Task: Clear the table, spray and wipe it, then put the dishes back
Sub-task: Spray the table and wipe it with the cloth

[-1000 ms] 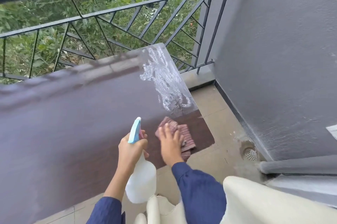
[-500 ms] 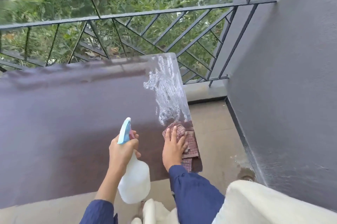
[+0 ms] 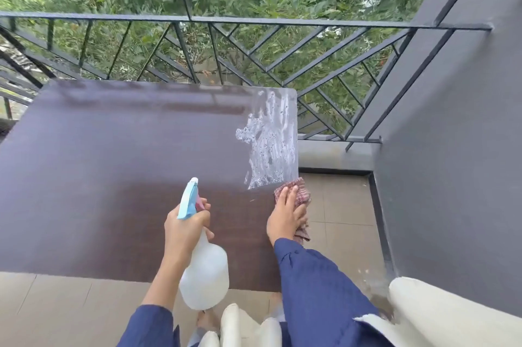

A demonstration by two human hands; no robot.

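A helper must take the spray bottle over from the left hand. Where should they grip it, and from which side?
Probably the wide, rounded body of the spray bottle, coming from the near side. The left hand wraps the neck below the blue trigger head, so only the body is free, and it hangs toward the near edge of the table.

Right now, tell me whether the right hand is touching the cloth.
Touching. The head view shows the right hand lying flat on the checked cloth at the right edge of the table, with no gap between them.
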